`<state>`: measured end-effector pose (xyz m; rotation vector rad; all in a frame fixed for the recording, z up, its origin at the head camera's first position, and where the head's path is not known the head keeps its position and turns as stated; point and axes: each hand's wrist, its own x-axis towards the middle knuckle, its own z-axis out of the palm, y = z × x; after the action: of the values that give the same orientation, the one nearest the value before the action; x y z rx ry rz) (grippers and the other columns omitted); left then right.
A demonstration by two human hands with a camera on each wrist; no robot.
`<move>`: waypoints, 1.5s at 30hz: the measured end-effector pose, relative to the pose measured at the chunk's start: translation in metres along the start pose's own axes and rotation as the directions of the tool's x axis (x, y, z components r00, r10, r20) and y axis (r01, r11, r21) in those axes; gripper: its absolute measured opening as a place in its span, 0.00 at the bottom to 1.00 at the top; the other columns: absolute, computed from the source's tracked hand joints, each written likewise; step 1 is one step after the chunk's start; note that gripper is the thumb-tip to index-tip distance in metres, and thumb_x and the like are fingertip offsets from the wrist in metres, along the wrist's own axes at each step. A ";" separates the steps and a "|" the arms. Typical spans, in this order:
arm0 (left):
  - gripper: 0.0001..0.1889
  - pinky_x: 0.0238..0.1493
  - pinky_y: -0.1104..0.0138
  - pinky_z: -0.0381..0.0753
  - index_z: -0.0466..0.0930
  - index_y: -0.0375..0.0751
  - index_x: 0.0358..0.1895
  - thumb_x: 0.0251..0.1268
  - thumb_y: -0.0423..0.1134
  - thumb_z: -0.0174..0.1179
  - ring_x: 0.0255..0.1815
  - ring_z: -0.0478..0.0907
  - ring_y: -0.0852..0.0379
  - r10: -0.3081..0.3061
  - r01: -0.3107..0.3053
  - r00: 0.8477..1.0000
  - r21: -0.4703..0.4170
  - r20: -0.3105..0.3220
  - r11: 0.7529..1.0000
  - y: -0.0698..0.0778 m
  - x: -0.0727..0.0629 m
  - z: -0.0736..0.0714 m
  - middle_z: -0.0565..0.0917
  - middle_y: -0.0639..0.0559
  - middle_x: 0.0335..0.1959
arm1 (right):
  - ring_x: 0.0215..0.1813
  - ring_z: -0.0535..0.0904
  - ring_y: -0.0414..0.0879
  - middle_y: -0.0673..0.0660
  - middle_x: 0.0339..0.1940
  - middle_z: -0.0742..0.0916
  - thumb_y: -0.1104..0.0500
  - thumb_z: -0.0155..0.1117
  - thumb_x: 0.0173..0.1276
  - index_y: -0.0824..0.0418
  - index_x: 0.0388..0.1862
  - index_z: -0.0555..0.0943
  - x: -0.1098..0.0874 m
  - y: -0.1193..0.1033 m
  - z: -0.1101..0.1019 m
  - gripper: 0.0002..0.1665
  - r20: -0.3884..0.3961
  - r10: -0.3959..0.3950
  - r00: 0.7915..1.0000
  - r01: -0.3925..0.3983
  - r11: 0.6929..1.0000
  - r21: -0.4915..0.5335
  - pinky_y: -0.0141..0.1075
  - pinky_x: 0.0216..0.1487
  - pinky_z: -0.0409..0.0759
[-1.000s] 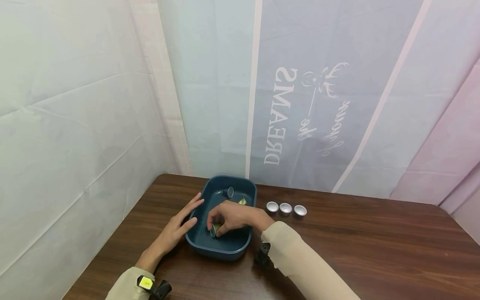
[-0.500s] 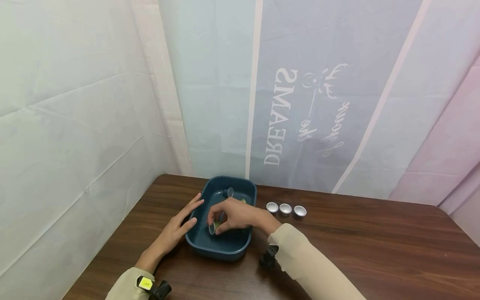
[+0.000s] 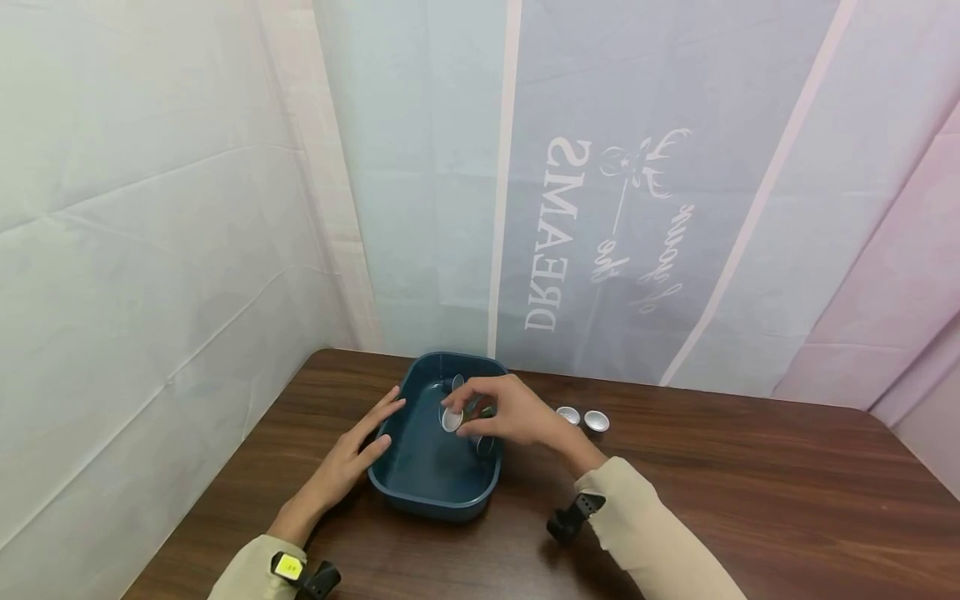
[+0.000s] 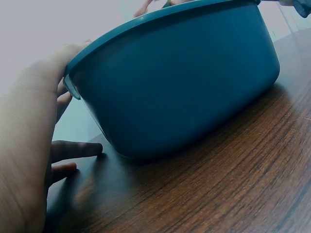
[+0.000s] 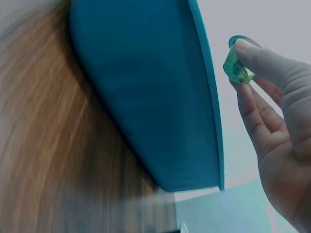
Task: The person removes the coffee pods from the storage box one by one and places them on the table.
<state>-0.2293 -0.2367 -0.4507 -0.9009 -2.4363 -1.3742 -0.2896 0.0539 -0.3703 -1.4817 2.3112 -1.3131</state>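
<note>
My right hand [image 3: 517, 410] pinches a small green coffee capsule [image 5: 236, 68] between thumb and fingertips. In the head view the capsule's pale round lid [image 3: 452, 419] faces the camera, over the inside of a dark blue plastic basin [image 3: 435, 502]. Two dark capsules lie in the basin, one near the back [image 3: 457, 382] and one by the right wall [image 3: 483, 446]; something green behind the right fingers is mostly hidden. My left hand [image 3: 341, 467] rests at the basin's left rim, its fingers extended.
Two silver-topped round capsules stand in a row on the brown wooden table [image 3: 720, 492], a near one [image 3: 568, 415] and a farther-right one [image 3: 597, 421]. A printed cloth [image 3: 420, 208] hangs along the table's back edge.
My right hand has lifted the green capsule from the basin's floor and moved back and to the right. It now uncovers the dark capsule by the right wall. My left hand stays put.
</note>
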 end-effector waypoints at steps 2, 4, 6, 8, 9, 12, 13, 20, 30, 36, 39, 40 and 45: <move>0.27 0.64 0.42 0.56 0.57 0.42 0.74 0.73 0.31 0.47 0.75 0.50 0.46 0.005 -0.005 1.000 0.008 0.000 1.000 0.001 0.000 0.000 0.50 0.48 0.77 | 0.45 0.82 0.43 0.45 0.52 0.84 0.57 0.73 0.59 0.49 0.41 0.81 -0.008 0.000 -0.006 0.12 -0.047 0.002 0.999 -0.002 1.000 0.005 0.40 0.43 0.81; 0.27 0.65 0.45 0.57 0.57 0.42 0.74 0.73 0.31 0.47 0.75 0.50 0.46 0.005 -0.005 1.000 0.013 0.001 1.000 0.001 0.000 0.000 0.51 0.48 0.77 | 0.47 0.81 0.43 0.47 0.52 0.85 0.58 0.73 0.58 0.50 0.40 0.81 -0.016 -0.001 -0.013 0.12 -0.093 0.011 0.996 -0.011 1.000 0.008 0.40 0.45 0.81; 0.27 0.66 0.47 0.57 0.57 0.43 0.74 0.73 0.31 0.47 0.75 0.50 0.46 0.003 -0.003 1.000 0.013 0.002 1.000 0.002 0.000 0.000 0.51 0.48 0.77 | 0.48 0.81 0.44 0.52 0.52 0.85 0.61 0.73 0.57 0.53 0.40 0.81 -0.024 -0.004 -0.019 0.13 -0.139 0.022 0.990 -0.018 0.999 0.028 0.43 0.44 0.81; 0.27 0.66 0.47 0.57 0.57 0.43 0.74 0.73 0.31 0.47 0.75 0.50 0.47 0.002 -0.002 1.000 0.014 0.001 1.000 0.002 0.000 0.000 0.50 0.49 0.77 | 0.48 0.82 0.46 0.57 0.51 0.85 0.65 0.73 0.56 0.57 0.40 0.81 -0.031 -0.010 -0.026 0.13 -0.186 0.021 0.982 -0.012 0.999 0.051 0.47 0.44 0.80; 0.27 0.66 0.47 0.57 0.57 0.43 0.74 0.73 0.31 0.47 0.75 0.50 0.47 0.001 -0.001 1.000 0.013 0.001 1.000 0.002 0.000 0.000 0.50 0.49 0.77 | 0.48 0.82 0.47 0.59 0.51 0.85 0.67 0.73 0.56 0.60 0.40 0.81 -0.035 -0.014 -0.030 0.13 -0.204 0.017 0.979 -0.005 0.998 0.059 0.48 0.44 0.80; 0.27 0.65 0.44 0.57 0.57 0.43 0.74 0.74 0.31 0.47 0.75 0.50 0.47 -0.001 0.001 1.000 0.014 0.000 1.000 0.001 0.000 0.001 0.50 0.49 0.77 | 0.47 0.83 0.50 0.62 0.51 0.84 0.71 0.72 0.55 0.64 0.39 0.80 -0.045 -0.023 -0.039 0.14 -0.251 0.006 0.968 0.008 0.998 0.056 0.48 0.42 0.81; 0.27 0.65 0.44 0.57 0.57 0.43 0.74 0.74 0.31 0.47 0.75 0.50 0.47 -0.002 0.002 1.000 0.015 -0.001 1.000 0.001 -0.001 0.001 0.50 0.49 0.77 | 0.46 0.83 0.50 0.63 0.51 0.84 0.71 0.72 0.55 0.65 0.39 0.80 -0.049 -0.024 -0.042 0.13 -0.260 0.002 0.966 0.011 0.999 0.049 0.46 0.41 0.81; 0.27 0.65 0.45 0.57 0.57 0.42 0.74 0.73 0.31 0.47 0.75 0.50 0.47 -0.007 0.007 1.000 0.025 -0.005 1.000 -0.001 -0.002 0.000 0.50 0.49 0.77 | 0.47 0.83 0.49 0.62 0.51 0.84 0.70 0.72 0.55 0.64 0.37 0.79 -0.077 -0.021 -0.051 0.13 -0.324 0.056 0.944 -0.037 0.997 0.064 0.45 0.41 0.81; 0.27 0.66 0.49 0.58 0.57 0.43 0.74 0.73 0.31 0.47 0.75 0.50 0.45 0.008 -0.008 1.000 0.015 0.000 1.000 0.000 0.000 0.000 0.51 0.47 0.77 | 0.49 0.82 0.52 0.65 0.52 0.83 0.72 0.71 0.55 0.64 0.37 0.79 -0.123 0.013 -0.059 0.13 -0.476 0.111 0.872 -0.053 0.989 0.135 0.40 0.42 0.81; 0.27 0.65 0.46 0.57 0.57 0.43 0.74 0.73 0.31 0.47 0.75 0.49 0.46 0.003 -0.003 1.000 0.008 0.001 1.000 0.001 0.000 0.001 0.50 0.47 0.77 | 0.50 0.82 0.51 0.64 0.52 0.83 0.72 0.73 0.53 0.64 0.38 0.79 -0.154 0.030 -0.073 0.14 -0.563 0.168 0.809 -0.106 0.984 0.141 0.35 0.43 0.80; 0.27 0.64 0.44 0.57 0.57 0.43 0.74 0.74 0.32 0.46 0.75 0.49 0.47 0.001 -0.002 1.000 0.014 0.003 1.000 0.001 0.000 0.001 0.50 0.47 0.77 | 0.52 0.81 0.51 0.65 0.53 0.83 0.74 0.72 0.53 0.66 0.38 0.78 -0.164 0.034 -0.077 0.15 -0.587 0.180 0.789 -0.120 0.983 0.141 0.35 0.45 0.80; 0.27 0.64 0.43 0.57 0.57 0.43 0.74 0.74 0.32 0.46 0.75 0.49 0.47 0.000 0.000 1.000 0.016 0.002 1.000 0.001 0.000 0.001 0.50 0.47 0.77 | 0.52 0.81 0.51 0.66 0.53 0.83 0.74 0.72 0.53 0.67 0.38 0.78 -0.166 0.036 -0.079 0.15 -0.591 0.184 0.786 -0.122 0.982 0.143 0.35 0.45 0.80; 0.27 0.65 0.44 0.57 0.57 0.45 0.74 0.74 0.31 0.47 0.75 0.49 0.47 -0.006 0.006 1.000 0.017 0.000 1.000 0.000 0.000 0.000 0.50 0.48 0.77 | 0.48 0.83 0.47 0.63 0.51 0.84 0.72 0.73 0.53 0.66 0.37 0.78 -0.181 0.048 -0.082 0.15 -0.607 0.195 0.770 -0.167 0.981 0.102 0.32 0.41 0.80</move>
<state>-0.2290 -0.2366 -0.4513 -0.8902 -2.4489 -1.3529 -0.2693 0.2526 -0.4152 -0.8464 2.6686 -1.9986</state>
